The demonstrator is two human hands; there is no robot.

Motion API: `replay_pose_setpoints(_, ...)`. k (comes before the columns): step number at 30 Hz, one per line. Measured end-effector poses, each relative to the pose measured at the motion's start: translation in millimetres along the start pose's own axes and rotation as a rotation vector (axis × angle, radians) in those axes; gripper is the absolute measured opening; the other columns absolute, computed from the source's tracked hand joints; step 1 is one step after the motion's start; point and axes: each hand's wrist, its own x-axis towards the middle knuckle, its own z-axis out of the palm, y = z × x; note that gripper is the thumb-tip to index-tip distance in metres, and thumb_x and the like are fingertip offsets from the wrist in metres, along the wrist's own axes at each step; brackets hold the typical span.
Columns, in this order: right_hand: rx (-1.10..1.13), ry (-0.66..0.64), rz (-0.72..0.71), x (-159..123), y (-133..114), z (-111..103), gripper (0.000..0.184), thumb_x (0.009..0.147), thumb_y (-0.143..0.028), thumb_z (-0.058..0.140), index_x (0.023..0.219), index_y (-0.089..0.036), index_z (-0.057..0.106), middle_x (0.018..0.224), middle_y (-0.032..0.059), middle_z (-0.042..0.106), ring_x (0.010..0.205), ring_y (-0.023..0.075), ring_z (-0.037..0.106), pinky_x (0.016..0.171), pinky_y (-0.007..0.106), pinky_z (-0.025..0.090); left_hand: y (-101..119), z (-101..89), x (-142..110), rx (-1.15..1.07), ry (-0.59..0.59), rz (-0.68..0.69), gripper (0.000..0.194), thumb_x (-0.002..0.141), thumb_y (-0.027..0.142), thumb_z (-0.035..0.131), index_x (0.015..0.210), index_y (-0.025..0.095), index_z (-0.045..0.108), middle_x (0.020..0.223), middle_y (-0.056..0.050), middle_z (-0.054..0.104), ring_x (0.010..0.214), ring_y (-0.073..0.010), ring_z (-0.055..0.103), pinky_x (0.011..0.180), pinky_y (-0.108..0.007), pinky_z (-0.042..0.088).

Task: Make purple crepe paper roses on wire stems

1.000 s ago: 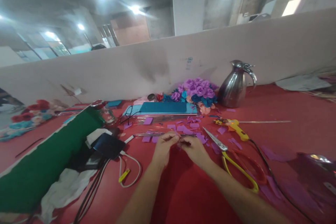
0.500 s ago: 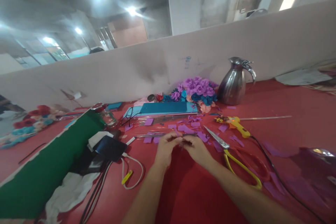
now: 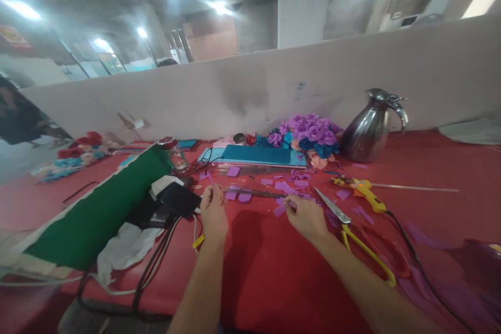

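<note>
My left hand (image 3: pixel 214 213) rests on the red table (image 3: pixel 274 271) beside a dark phone-like device (image 3: pixel 178 199). Its fingers are pinched together, and whatever is between them is too small to make out. My right hand (image 3: pixel 306 215) lies further right, fingertips pinched at the right end of a thin dark stick (image 3: pixel 254 193) that lies flat among purple paper scraps (image 3: pixel 282 186). The two hands are well apart. Yellow-handled scissors (image 3: pixel 352 229) lie just right of my right hand.
A yellow glue gun (image 3: pixel 368 194) with a black cord, a steel jug (image 3: pixel 371 128), purple and blue paper flowers (image 3: pixel 309 133) and a teal sheet (image 3: pixel 258 155) lie beyond. A green roll (image 3: pixel 102 209), white cloth and cables fill the left side. A grey partition wall backs the table.
My hands, pinched together at the centre before, have drawn apart: the left went left toward the dark device and the right stayed by the stick. The view swung left.
</note>
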Motion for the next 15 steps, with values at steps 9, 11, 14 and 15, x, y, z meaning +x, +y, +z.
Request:
replay_pose_setpoints(9, -0.118, 0.053, -0.307, 1, -41, -7, 0.026, 0.087, -0.015, 0.047, 0.085, -0.024, 0.071, 0.088, 0.0045, 0.072, 0.095, 0.0219, 0.056, 0.097, 0.041, 0.025, -12, -29.4, 17, 0.373, 0.014, 0.101, 0.016, 0.072, 0.034, 0.066, 0.075, 0.018, 0.068, 0.072, 0.000, 0.063, 0.070, -0.0150, 0.053, 0.068, -0.025, 0.039)
replay_pose_setpoints(11, -0.115, -0.018, -0.349, 5, -58, 2, 0.024, 0.086, -0.017, 0.049, 0.089, -0.025, 0.072, 0.099, 0.0045, 0.071, 0.105, 0.0237, 0.052, 0.093, 0.041, 0.027, -15, -34.8, 22, 0.459, 0.003, 0.135, 0.012, 0.070, 0.030, 0.067, 0.075, 0.019, 0.072, 0.072, -0.002, 0.066, 0.070, -0.0168, 0.056, 0.069, -0.027, 0.040)
replay_pose_setpoints(14, -0.181, -0.129, -0.383, 15, -78, 21, 0.019, 0.085, -0.027, 0.054, 0.091, -0.025, 0.072, 0.101, 0.0056, 0.070, 0.105, 0.0258, 0.051, 0.090, 0.043, 0.027, -19, -42.0, 27, 0.569, 0.038, 0.162, 0.010, 0.069, 0.027, 0.067, 0.075, 0.022, 0.074, 0.073, -0.003, 0.069, 0.070, -0.0195, 0.058, 0.070, -0.029, 0.042)
replay_pose_setpoints(15, -0.213, -0.148, -0.392, 18, -83, 27, 0.019, 0.085, -0.029, 0.055, 0.092, -0.024, 0.072, 0.100, 0.0064, 0.070, 0.104, 0.0262, 0.051, 0.090, 0.044, 0.027, -19, -43.6, 27, 0.619, 0.037, 0.169, 0.009, 0.069, 0.026, 0.067, 0.075, 0.022, 0.074, 0.073, -0.003, 0.069, 0.070, -0.0203, 0.059, 0.070, -0.030, 0.041)
